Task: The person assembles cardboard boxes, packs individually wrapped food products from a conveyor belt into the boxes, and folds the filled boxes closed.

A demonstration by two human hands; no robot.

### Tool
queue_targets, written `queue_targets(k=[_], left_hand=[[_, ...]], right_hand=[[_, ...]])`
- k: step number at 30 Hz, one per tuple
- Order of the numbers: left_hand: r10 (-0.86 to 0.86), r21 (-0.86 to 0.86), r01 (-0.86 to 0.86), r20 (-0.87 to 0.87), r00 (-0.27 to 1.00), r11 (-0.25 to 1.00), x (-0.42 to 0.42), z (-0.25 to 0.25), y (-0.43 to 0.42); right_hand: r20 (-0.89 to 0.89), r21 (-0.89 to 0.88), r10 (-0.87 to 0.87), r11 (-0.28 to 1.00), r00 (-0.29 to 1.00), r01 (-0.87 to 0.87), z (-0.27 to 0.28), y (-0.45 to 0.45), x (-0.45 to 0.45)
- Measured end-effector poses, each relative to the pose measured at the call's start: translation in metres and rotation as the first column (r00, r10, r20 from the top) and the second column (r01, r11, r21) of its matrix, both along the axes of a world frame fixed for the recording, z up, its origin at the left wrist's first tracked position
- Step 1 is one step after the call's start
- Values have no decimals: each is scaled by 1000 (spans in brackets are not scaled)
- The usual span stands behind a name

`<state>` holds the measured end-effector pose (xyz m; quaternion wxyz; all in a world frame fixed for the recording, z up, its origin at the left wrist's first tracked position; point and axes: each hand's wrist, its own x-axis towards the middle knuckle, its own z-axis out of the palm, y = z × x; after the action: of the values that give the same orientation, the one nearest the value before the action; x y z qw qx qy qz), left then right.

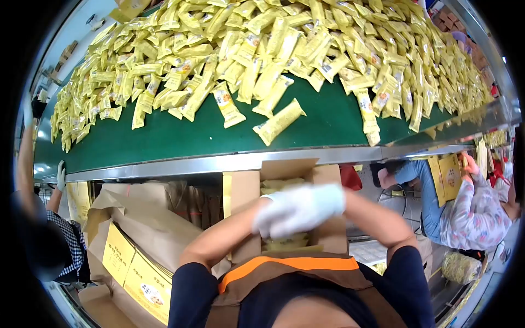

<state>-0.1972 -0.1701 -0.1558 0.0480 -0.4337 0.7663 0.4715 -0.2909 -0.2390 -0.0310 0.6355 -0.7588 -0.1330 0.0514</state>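
Both my hands wear white gloves and overlap above an open cardboard box (329, 235). My left hand (269, 220) reaches in from the left and is smeared by motion. My right hand (324, 202) crosses over it from the right, its fingers blurred too. Whether either holds anything cannot be made out. Inside the box, yellow wrapped packets (284, 244) lie in layers, partly hidden by my gloves. Beyond the box, a big heap of the same yellow packets (268, 49) covers a green conveyor belt (180, 139). One loose packet (280, 121) lies near the belt's front edge.
A metal rail (164, 168) runs between belt and box. At left, a large brown paper bag (147, 224) holds flat yellow cartons (143, 290). A gloved co-worker's hand (61, 175) is at the far left. On the right, a seated person (470, 213) handles a yellow carton (449, 177).
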Motion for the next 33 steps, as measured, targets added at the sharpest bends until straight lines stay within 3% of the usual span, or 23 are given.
queue_targets(k=[1,2,3,4,5,6,7,8,10,11,12,14,17,18,20,22,24,26,27,28,30,31,33], left_hand=[[-57,-99,45,-120,991,994,14,7,5],[-127,-202,81,-228,965,976,28,17,8],[-68,-132,18,-387,920,991,45,46,-1],[3,-50,-35,-529,848,998,64,81,-16],[169,-91,-273,-591,789,958,81,110,-24],[307,-119,-494,-654,692,861,97,127,-35],[484,-221,-696,-576,659,683,111,127,-50],[642,-341,-823,-515,568,454,124,125,-63],[699,-810,-509,-182,691,293,161,81,-81],[752,-771,-433,89,653,467,167,69,-79],[732,-800,-407,58,679,441,170,50,-73],[717,-811,-433,-25,697,393,175,45,-59],[721,-710,-521,-27,692,473,183,67,-40],[731,-650,-580,-55,680,491,187,75,-37],[729,-692,-626,-210,652,361,201,59,-30],[747,-754,-604,-242,619,256,203,55,-24],[803,-758,-609,-201,561,236,206,48,-18],[825,-708,-634,-130,550,311,208,51,-15],[831,-680,-643,-91,549,351,205,53,-16],[826,-550,-782,-268,496,292,199,56,-20],[779,-200,-956,-557,290,213,175,64,-33],[749,-139,-964,-607,265,228,151,86,-43],[664,-480,-826,-519,538,294,132,75,-82]], right_hand=[[-215,66,-115,989,970,132,22,-30,14],[89,-164,-341,922,936,351,32,-61,32],[-39,-195,-513,846,858,497,30,-95,49],[137,-364,-627,688,767,627,36,-125,70],[98,-511,-707,568,700,645,35,-156,99],[391,-688,-599,314,699,654,18,-194,124],[367,-775,-681,152,633,613,16,-214,151],[256,-785,-825,127,504,606,15,-229,176],[115,-905,-864,111,490,410,-1,-234,210],[119,-951,-784,87,609,298,-6,-223,219],[93,-983,-694,48,714,175,-14,-210,217],[139,-961,-487,144,862,236,-31,-204,192],[85,-973,-346,174,934,153,-16,-195,147],[93,-982,-315,129,945,140,-16,-193,132],[225,-974,-253,-47,941,220,-15,-187,99],[494,-865,-250,-244,833,439,-9,-181,64],[538,-801,-422,15,730,599,-4,-166,26],[68,-756,-618,481,783,445,-5,-141,-6],[214,-853,-506,320,836,412,-18,-129,-21],[328,-909,-359,131,874,395,-37,-119,-33],[502,-828,-391,38,771,559,-65,-106,-42],[567,-799,-381,-40,731,599,-71,-102,-44],[457,-816,-442,138,772,562,-71,-101,-51]])
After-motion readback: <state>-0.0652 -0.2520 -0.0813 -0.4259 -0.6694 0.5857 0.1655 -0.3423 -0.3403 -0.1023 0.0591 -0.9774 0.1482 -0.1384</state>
